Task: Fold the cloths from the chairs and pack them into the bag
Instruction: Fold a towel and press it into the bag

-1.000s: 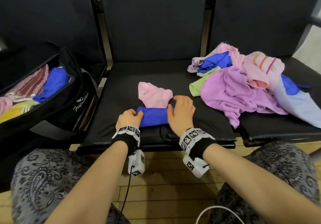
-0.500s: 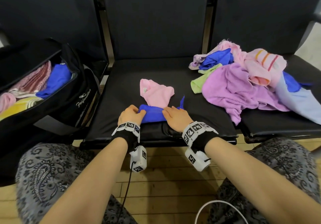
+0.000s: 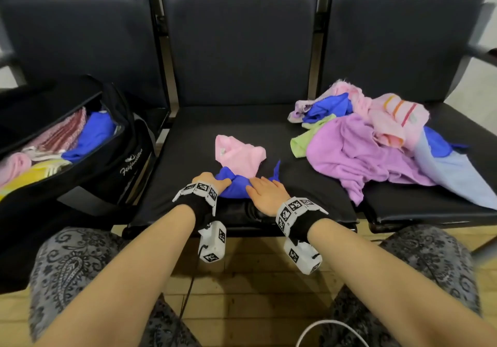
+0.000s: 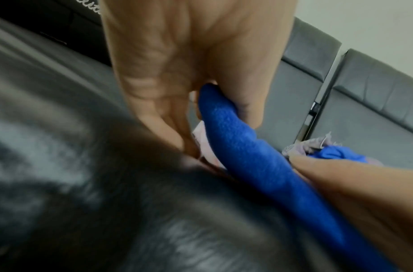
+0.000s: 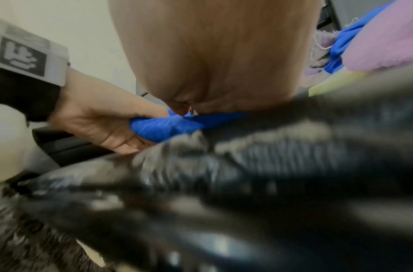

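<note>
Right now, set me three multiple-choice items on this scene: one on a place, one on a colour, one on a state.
1. Where does the black bag stand?
A. on the left chair
B. on the floor
C. on the right chair

2. What colour is the cloth both hands work on?
A. green
B. blue
C. yellow

3. How is the bag?
A. zipped shut
B. open and empty
C. open with cloths inside

Key: 1 A, it sits on the seat left of the middle chair. 2 B, the left hand grips the blue cloth and the right hand rests on it. 3 C, folded cloths show through its open top.
</note>
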`<move>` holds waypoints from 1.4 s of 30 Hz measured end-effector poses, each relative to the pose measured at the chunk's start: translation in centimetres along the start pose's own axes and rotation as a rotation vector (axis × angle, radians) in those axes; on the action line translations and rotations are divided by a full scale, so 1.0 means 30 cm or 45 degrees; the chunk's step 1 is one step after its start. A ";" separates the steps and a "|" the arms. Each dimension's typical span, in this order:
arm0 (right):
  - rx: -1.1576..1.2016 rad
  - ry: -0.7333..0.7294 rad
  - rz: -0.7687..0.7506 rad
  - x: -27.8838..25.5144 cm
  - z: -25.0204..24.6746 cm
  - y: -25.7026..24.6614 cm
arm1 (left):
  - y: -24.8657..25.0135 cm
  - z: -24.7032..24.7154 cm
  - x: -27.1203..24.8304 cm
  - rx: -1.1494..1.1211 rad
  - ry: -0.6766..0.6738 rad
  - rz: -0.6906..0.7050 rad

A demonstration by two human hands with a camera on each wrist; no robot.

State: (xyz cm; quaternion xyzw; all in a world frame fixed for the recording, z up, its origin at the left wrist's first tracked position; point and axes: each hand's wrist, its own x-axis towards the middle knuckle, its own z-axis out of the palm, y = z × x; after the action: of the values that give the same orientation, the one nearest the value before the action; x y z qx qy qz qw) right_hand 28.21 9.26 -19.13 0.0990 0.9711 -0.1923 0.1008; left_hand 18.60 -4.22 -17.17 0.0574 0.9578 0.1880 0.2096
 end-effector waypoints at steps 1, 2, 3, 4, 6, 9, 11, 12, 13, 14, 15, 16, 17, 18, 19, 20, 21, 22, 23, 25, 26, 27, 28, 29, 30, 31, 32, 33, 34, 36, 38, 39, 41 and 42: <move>0.024 -0.047 0.016 0.005 -0.016 0.000 | 0.012 -0.008 0.000 -0.136 -0.015 0.033; 0.069 -0.090 0.044 0.013 -0.034 0.003 | 0.026 -0.020 -0.012 -0.290 -0.016 0.074; 0.131 -0.113 0.075 0.016 -0.059 0.003 | 0.042 -0.036 -0.026 -0.396 -0.003 0.124; 0.206 -0.112 0.095 0.019 -0.085 0.004 | 0.060 -0.053 -0.040 -0.444 0.037 0.183; 0.335 -0.031 0.097 0.027 -0.149 0.002 | 0.098 -0.094 -0.056 -0.510 0.125 0.320; 0.518 0.103 0.035 0.019 -0.268 -0.022 | 0.142 -0.179 -0.105 -0.677 0.104 0.546; 0.557 0.188 -0.072 0.019 -0.344 -0.039 | 0.156 -0.239 -0.144 -0.742 0.054 0.693; 0.547 0.229 -0.136 0.011 -0.375 -0.049 | 0.158 -0.270 -0.163 -0.746 0.032 0.771; 0.536 0.250 -0.187 -0.001 -0.401 -0.061 | 0.158 -0.302 -0.184 -0.743 0.027 0.831; 0.524 0.271 -0.250 -0.012 -0.421 -0.070 | 0.154 -0.332 -0.201 -0.744 0.041 0.876; 0.513 0.272 -0.283 -0.028 -0.441 -0.086 | 0.148 -0.364 -0.219 -0.741 0.063 0.904; 0.515 0.260 -0.312 -0.046 -0.458 -0.106 | 0.140 -0.394 -0.233 -0.740 0.099 0.922; 0.543 0.244 -0.338 -0.060 -0.472 -0.126 | 0.129 -0.424 -0.245 -0.740 0.141 0.928; 0.592 0.226 -0.365 -0.074 -0.487 -0.152 | 0.118 -0.456 -0.257 -0.750 0.182 0.932; 0.646 0.213 -0.394 -0.089 -0.500 -0.179 | 0.107 -0.484 -0.265 -0.767 0.214 0.922; 0.695 0.207 -0.428 -0.099 -0.510 -0.211 | 0.093 -0.513 -0.269 -0.790 0.250 0.902; 0.742 0.195 -0.457 -0.104 -0.519 -0.243 | 0.075 -0.542 -0.275 -0.814 0.281 0.878; 0.802 0.185 -0.470 -0.106 -0.524 -0.276 | 0.057 -0.568 -0.279 -0.837 0.306 0.850; 0.853 0.173 -0.462 -0.108 -0.528 -0.314 | 0.036 -0.593 -0.282 -0.845 0.332 0.814; 0.898 0.146 -0.435 -0.086 -0.530 -0.392 | -0.016 -0.643 -0.292 -0.870 0.378 0.733; 0.907 0.136 -0.431 -0.066 -0.527 -0.426 | -0.043 -0.664 -0.293 -0.901 0.389 0.688; 0.929 0.125 -0.435 -0.050 -0.522 -0.459 | -0.069 -0.683 -0.296 -0.950 0.389 0.639; 0.974 0.114 -0.442 -0.031 -0.515 -0.495 | -0.103 -0.704 -0.299 -0.999 0.398 0.583; 1.020 0.101 -0.442 -0.013 -0.508 -0.532 | -0.147 -0.727 -0.298 -1.015 0.424 0.526; 1.071 0.107 -0.434 0.013 -0.498 -0.566 | -0.207 -0.749 -0.290 -0.992 0.465 0.466; 1.097 0.120 -0.427 0.039 -0.488 -0.597 | -0.272 -0.772 -0.284 -0.934 0.505 0.401; 1.100 0.142 -0.410 0.067 -0.477 -0.632 | -0.353 -0.796 -0.273 -0.864 0.551 0.334; 1.108 0.180 -0.383 0.094 -0.467 -0.654 | -0.425 -0.817 -0.268 -0.779 0.589 0.266; 1.123 0.217 -0.343 0.121 -0.459 -0.678 | -0.496 -0.837 -0.265 -0.700 0.629 0.198; 1.218 0.248 -0.279 0.169 -0.447 -0.726 | -0.623 -0.878 -0.262 -0.585 0.695 0.052; 1.368 0.207 -0.224 0.206 -0.441 -0.776 | -0.717 -0.912 -0.272 -0.527 0.715 -0.058; 1.457 0.166 -0.206 0.221 -0.438 -0.801 | -0.756 -0.926 -0.271 -0.506 0.709 -0.092; 1.596 0.089 -0.188 0.270 -0.425 -0.842 | -0.821 -0.950 -0.251 -0.483 0.699 -0.134; 1.643 0.063 -0.183 0.293 -0.417 -0.863 | -0.846 -0.956 -0.236 -0.489 0.686 -0.148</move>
State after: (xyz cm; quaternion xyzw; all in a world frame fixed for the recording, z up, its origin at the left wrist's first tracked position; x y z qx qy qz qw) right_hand 11.81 -7.95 -0.70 0.0790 0.6668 -0.7409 -0.0145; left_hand 12.09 -38.61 -0.09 -0.0896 0.9275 0.3613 -0.0336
